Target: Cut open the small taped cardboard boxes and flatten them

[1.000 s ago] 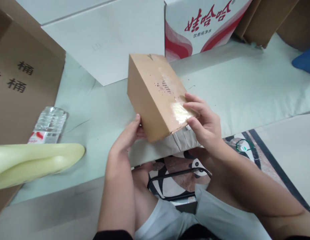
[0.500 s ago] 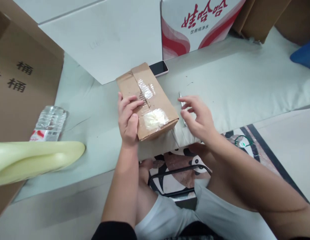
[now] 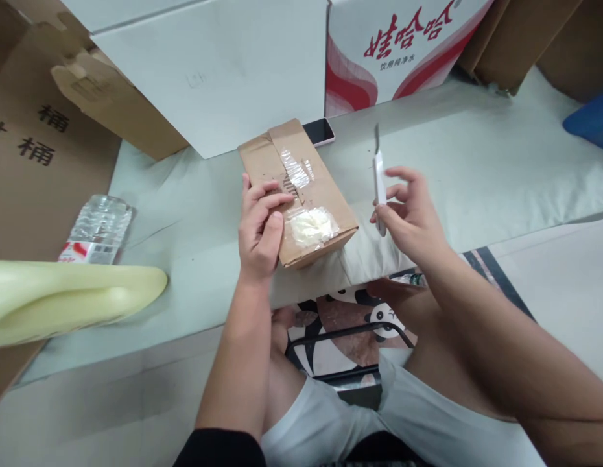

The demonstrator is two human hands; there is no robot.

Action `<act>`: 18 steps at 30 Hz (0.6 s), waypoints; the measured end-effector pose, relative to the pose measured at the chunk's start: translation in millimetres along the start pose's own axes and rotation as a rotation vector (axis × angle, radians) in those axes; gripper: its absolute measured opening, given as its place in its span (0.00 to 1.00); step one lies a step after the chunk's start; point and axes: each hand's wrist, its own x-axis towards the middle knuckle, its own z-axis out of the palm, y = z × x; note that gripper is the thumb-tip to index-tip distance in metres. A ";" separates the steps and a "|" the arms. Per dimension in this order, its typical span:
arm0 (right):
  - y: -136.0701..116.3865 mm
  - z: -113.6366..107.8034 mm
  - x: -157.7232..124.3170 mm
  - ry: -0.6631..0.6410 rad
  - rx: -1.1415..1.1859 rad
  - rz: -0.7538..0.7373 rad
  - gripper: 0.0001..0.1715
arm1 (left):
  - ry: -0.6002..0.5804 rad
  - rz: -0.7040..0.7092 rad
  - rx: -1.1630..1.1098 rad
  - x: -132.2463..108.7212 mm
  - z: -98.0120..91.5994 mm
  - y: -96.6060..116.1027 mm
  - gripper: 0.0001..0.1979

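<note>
A small brown cardboard box [image 3: 315,185] with clear tape over its top lies at an angle on the pale green cloth. My left hand [image 3: 260,227] grips its left side, with the fingers on the top face and the thumb near the close corner. To the right of the box, my right hand [image 3: 411,211] holds a white-handled utility knife [image 3: 380,181] between thumb and fingers. The knife stands nearly upright, its thin dark blade pointing away from me, apart from the box.
Behind the box lies a phone [image 3: 320,131], against large white cartons [image 3: 209,78]. At left are a clear plastic bottle [image 3: 98,227], a pale yellow curved object [image 3: 82,301] and a brown carton [image 3: 19,207]. A blue object [image 3: 593,120] sits at far right.
My right hand has picked up the utility knife from the cloth and raised it, blade outward. My left hand stays on the box. The view has shifted slightly.
</note>
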 end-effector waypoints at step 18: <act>-51.9 -24.3 -36.2 0.089 0.266 -0.107 0.10 | -0.142 -0.175 -0.100 -9.4 1.0 6.2 0.38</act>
